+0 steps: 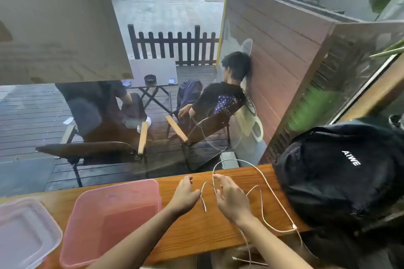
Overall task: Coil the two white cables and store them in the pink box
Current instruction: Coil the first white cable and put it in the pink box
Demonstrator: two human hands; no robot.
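A black backpack sits on the wooden counter, right of the pink box; a clear lid lies left of the box. Both hands hover right of the box. The left hand has loosely curled fingers holding nothing; the right hand has fingers spread, fingertips pinching the white cable, which loops thin and tangled between box and backpack.

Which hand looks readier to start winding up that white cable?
The right hand, probably. Its fingertips pinch the white cable where the loop rises off the wooden counter. The left hand seems to hold nothing, sits beside the hanging end and nearer the pink box, so it suits steadying.
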